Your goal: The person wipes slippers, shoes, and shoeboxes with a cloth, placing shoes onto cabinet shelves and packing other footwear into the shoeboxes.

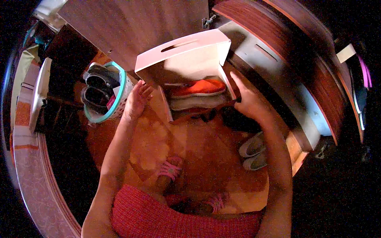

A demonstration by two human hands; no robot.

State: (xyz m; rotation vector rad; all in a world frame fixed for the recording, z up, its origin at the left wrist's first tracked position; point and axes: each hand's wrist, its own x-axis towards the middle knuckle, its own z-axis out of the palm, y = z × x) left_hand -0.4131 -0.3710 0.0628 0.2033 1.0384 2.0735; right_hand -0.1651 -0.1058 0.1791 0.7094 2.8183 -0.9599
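Note:
A pale box (182, 51) with a slot-shaped handle hole stands in front of me, its open side facing me. Inside lies a pair of shoes (198, 101), light at the sides with orange (204, 87) showing on top. My left hand (139, 99) is off the box's left side, fingers apart and slightly bent, nothing in them. At the box's right wall, my right hand (250, 101) has its index finger stretched along the outside and its thumb close to the lower edge.
A white basket with a turquoise rim (124, 79) holds dark shoes (97, 87) on the left. Grey shoes (254, 150) sit on the floor at right. A wooden cabinet door (139, 27) stands behind the box, with brown cabinet fronts (285, 43) to the right.

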